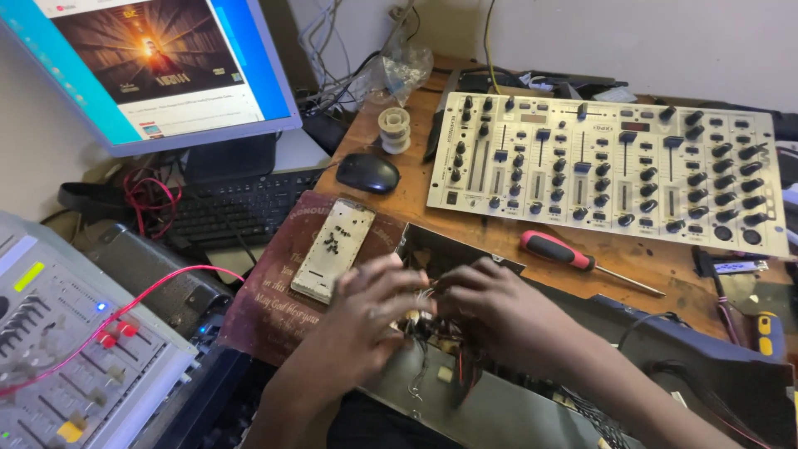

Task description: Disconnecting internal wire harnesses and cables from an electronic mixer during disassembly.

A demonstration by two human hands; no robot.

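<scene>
Both hands work close together inside an open metal chassis point(465, 399) at the desk's near edge. The left hand point(374, 299) and right hand point(490, 303) curl their fingers around a bundle of thin wires point(426, 293), apparently to steady them. A red-handled screwdriver point(573, 258) lies just beyond, below the mixer panel point(607, 166), within easy reach.

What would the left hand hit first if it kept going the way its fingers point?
The left hand points right, into the wires of the open chassis. First contact would likely be the right hand, whose fingers already meet it there. Depth between the fingertips is unclear, so the wires may come first.
</scene>
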